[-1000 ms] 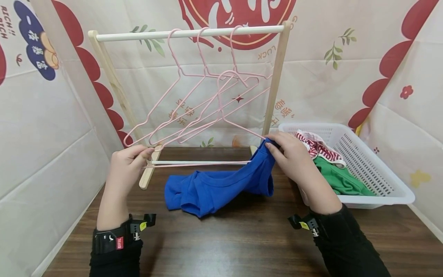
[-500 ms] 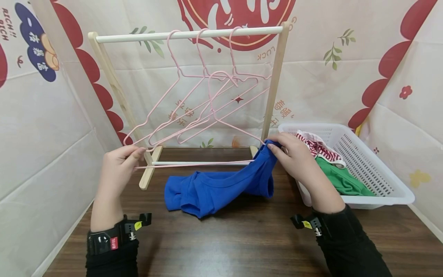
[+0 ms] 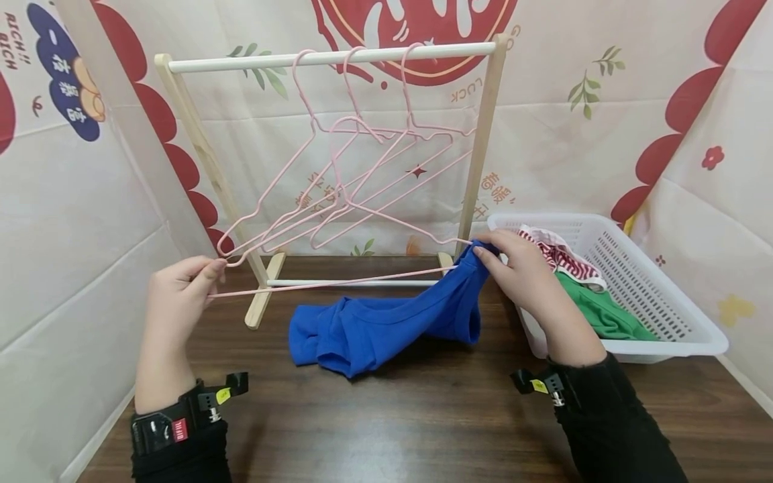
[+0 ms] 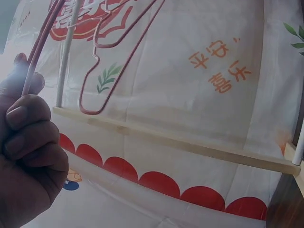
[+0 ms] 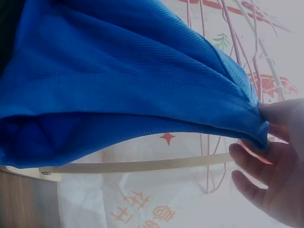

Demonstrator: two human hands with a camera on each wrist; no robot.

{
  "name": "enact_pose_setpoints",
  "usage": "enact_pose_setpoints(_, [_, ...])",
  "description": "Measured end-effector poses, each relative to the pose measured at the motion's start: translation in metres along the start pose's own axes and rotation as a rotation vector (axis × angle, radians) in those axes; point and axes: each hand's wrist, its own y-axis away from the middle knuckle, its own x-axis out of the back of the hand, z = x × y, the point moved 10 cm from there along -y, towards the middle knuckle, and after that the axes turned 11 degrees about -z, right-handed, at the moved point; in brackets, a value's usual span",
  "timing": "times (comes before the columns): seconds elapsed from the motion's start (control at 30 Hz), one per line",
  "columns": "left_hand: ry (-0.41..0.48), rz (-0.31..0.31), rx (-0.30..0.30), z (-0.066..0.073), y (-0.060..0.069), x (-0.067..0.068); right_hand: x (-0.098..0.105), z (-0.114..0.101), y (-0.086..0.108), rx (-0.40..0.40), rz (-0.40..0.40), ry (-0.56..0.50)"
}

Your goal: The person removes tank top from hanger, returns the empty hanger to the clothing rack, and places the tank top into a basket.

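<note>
My left hand (image 3: 175, 302) grips the left end of a pink clothes hanger (image 3: 241, 292), held in front of the rack. In the left wrist view, its fingers curl round the pink hanger wire (image 4: 39, 50). A blue shirt (image 3: 386, 329) lies partly on the table, its right side raised. My right hand (image 3: 522, 278) pinches the raised edge near the neckline, and the right wrist view shows the blue cloth (image 5: 128, 90) hanging from the fingertips. The hanger's right end reaches the cloth beside my right fingers; its tip is hidden there.
A wooden rack with a white top rail (image 3: 241, 64) stands behind my hands, with three pink hangers on it. To the right, a white basket (image 3: 682, 347) contains a green cloth (image 3: 604, 312) and a red-and-white striped one (image 3: 561, 258). Patterned fabric surrounds the brown table (image 3: 386, 429).
My left hand has moved left, taking the hanger's left end and hook with it. The right hand has shifted slightly right, still holding the shirt's edge.
</note>
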Motion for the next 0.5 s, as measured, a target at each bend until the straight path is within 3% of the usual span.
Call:
enact_pose_setpoints(0.13, [0.017, 0.012, 0.052, -0.014, 0.001, 0.002, 0.0, 0.005, 0.002, -0.048, -0.029, 0.004])
enact_pose_setpoints(0.23, [0.038, 0.056, 0.078, -0.022, 0.002, 0.007, 0.0, 0.008, 0.002, -0.081, -0.049, 0.007])
enact_pose_setpoints(0.37, [0.062, 0.097, 0.081, -0.024, 0.003, 0.01, -0.004, 0.013, -0.002, -0.101, -0.078, 0.018])
enact_pose_setpoints(0.5, [0.047, 0.089, 0.088, -0.022, 0.003, 0.008, -0.015, 0.019, -0.01, -0.111, -0.139, 0.049])
